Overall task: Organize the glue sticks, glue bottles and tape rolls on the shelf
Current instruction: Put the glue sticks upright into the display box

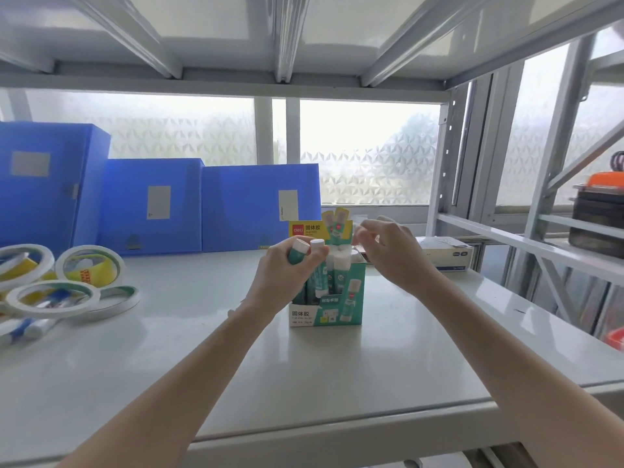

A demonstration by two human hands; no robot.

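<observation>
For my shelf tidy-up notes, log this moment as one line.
left hand: grips two teal glue sticks | right hand: curled above teal cardboard display box, contact unclear | white tape rolls: loose at left

The pale grey shelf (209, 376) carries a teal display box of glue sticks (341, 298), standing upright near its middle. Behind that box and to its left, three blue file boxes (158, 204) stand side by side along the back edge. Far left of the glue box, several white tape rolls (64, 292) lie flat in an overlapping cluster, with blue-and-white glue bottles (27, 327) lying under and beside them. Right of the glue box and slightly behind it, a flat white carton (445, 255) rests near the shelf's upright post.
</observation>
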